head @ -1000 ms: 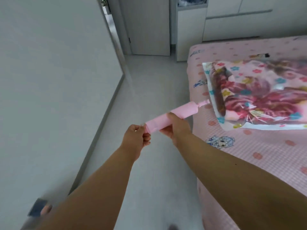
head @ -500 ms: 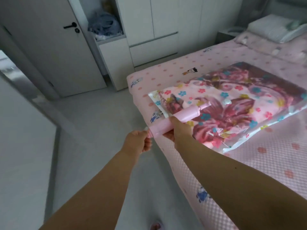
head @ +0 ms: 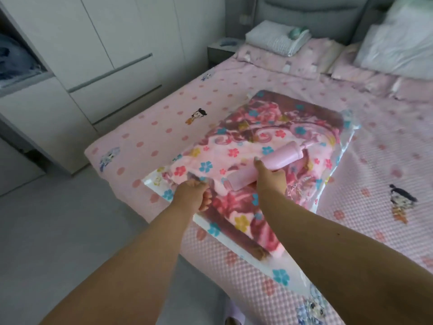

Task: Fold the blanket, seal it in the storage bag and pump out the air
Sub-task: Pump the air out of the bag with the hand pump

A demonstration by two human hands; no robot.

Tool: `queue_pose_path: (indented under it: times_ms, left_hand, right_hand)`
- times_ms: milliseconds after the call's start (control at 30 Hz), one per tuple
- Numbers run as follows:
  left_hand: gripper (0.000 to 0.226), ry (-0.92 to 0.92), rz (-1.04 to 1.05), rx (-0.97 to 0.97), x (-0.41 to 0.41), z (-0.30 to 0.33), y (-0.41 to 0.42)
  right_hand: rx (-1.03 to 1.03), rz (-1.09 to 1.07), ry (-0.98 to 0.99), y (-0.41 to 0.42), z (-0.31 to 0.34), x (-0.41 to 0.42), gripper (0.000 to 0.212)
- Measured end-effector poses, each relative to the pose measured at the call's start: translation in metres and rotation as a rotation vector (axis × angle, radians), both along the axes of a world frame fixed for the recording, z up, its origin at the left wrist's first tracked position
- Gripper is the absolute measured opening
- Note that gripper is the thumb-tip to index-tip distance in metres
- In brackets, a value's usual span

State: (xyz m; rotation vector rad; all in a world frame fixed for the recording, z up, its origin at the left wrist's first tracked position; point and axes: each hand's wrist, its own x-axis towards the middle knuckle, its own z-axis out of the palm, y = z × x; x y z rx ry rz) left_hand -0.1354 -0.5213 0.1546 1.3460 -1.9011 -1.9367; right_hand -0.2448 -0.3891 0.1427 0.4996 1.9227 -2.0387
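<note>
A folded floral blanket point(head: 276, 127) lies inside a clear storage bag point(head: 337, 181) on the pink bed point(head: 386, 160). Above the bag I hold a pink hand pump point(head: 271, 161), its nozzle pointing away to the right. My right hand point(head: 269, 177) is wrapped around the pump's barrel. My left hand point(head: 194, 195) is closed at the pump's near end, where the handle is hidden inside the fist. The pump's nozzle hangs over the blanket, apart from the bag.
White wardrobe and drawers point(head: 112, 57) stand left of the bed. Pillows point(head: 398, 43) and a folded white cloth point(head: 276, 36) lie by the grey headboard. A grey floor point(head: 58, 231) runs along the bed's near edge.
The view has swung from the wall and floor to the bed. Both hands carried the pump rightward and now hold it over the bagged blanket.
</note>
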Motion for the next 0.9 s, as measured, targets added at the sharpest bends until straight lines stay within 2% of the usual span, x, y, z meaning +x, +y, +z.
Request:
queue_pose_path:
  times_ms: [133, 267, 433, 700, 833, 900]
  left_hand:
    - [0.015, -0.005, -0.136, -0.012, -0.068, -0.005, -0.027]
    - [0.018, 0.013, -0.283, -0.077, -0.128, -0.001, -0.046]
    - [0.016, 0.009, -0.477, -0.075, -0.188, -0.006, -0.054]
    - [0.011, 0.027, -0.873, -0.197, -0.268, -0.024, -0.058]
    - [0.007, 0.047, -1.116, -0.387, -0.290, -0.038, -0.054]
    - [0.029, 0.025, -1.264, -0.577, -0.299, -0.046, -0.049]
  right_hand:
    - [0.054, -0.145, 0.024, -0.010, -0.006, -0.060, 0.054]
    - [0.094, -0.260, 0.034, -0.014, -0.005, -0.102, 0.041]
    - [0.142, -0.382, 0.008, -0.016, 0.000, -0.132, 0.057]
    - [0.115, -0.637, 0.052, -0.010, 0.000, -0.155, 0.026]
    - [0.141, -0.744, 0.026, -0.007, -0.008, -0.155, 0.027]
    - [0.153, -0.783, 0.021, -0.004, -0.013, -0.155, 0.030]
